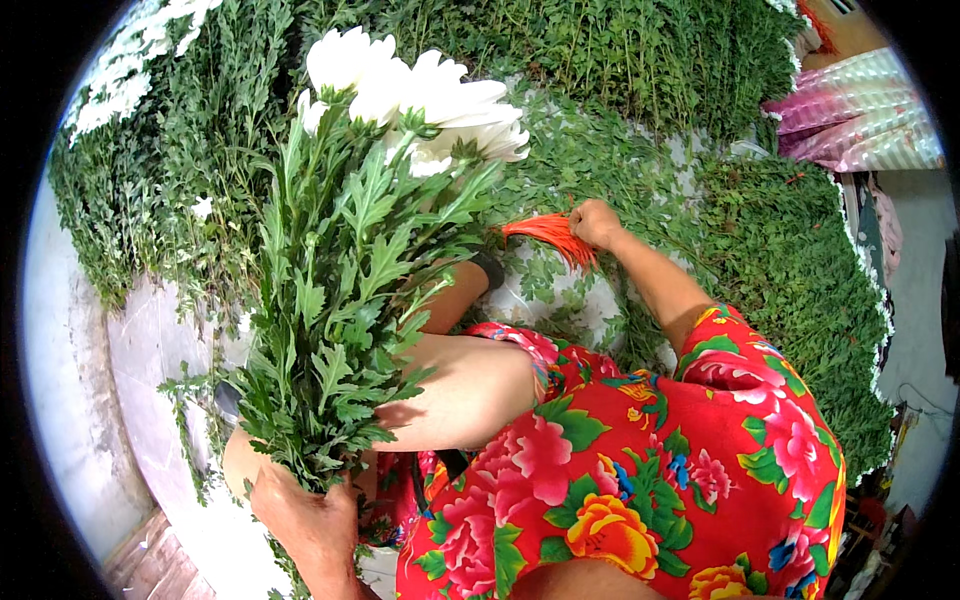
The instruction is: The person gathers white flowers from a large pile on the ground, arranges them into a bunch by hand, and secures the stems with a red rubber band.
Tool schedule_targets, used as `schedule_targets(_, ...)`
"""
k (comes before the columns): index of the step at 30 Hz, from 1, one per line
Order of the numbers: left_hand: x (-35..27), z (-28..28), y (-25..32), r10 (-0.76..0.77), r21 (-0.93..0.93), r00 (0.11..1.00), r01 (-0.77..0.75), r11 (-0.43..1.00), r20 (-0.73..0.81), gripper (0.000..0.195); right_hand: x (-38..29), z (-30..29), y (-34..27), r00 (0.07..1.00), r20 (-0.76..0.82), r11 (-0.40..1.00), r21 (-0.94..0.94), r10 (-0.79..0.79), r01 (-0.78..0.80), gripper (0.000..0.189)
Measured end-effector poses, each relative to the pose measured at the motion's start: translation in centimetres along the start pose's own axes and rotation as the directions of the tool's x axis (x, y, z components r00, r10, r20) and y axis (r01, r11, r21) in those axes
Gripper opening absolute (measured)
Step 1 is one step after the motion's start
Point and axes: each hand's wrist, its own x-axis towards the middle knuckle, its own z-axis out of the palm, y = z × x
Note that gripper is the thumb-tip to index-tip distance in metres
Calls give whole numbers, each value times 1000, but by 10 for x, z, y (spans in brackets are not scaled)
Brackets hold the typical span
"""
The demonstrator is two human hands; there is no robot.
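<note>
My left hand (304,510) is closed around the lower stems of a bunch of white chrysanthemums (420,90). The bunch stands nearly upright in the view, its long leafy green stems (337,300) reaching up from the hand to the open white heads. My right hand (595,223) is closed at the right end of a fanned bundle of thin orange strands (547,229), above the leaf-strewn floor. Its fingertips are partly hidden, so how many strands it grips cannot be told.
Dense stacks of cut leafy stems (637,52) stand along the top, with more at the left and right (810,300). Loose leaves (570,157) litter the pale floor (157,337). My bent legs (465,390) lie between the hands. Pink and white striped cloth (855,112) is at upper right.
</note>
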Motion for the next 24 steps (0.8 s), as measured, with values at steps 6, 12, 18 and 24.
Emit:
schedule_targets(6, 1, 2, -2, 0, -40, 1000, -1, 999, -25, 42, -2, -23, 0, 997, 48, 976, 211, -57, 46, 12)
schedule_targets(12, 0, 4, -4, 25, 0, 998, -25, 1000, -50, 41, -4, -33, -7, 984, -7, 977, -124, -175, 173, 11)
schedule_targets(18, -1, 4, -11, 37, -24, 999, -38, 999, -27, 44, -14, -44, -29, 975, -72, 968, -152, -210, 198, 13)
schedule_targets(24, -4, 4, -28, 82, -27, 997, -82, 996, -6, 59, -14, -59, 3, 890, -407, 966, -230, -207, 119, 8)
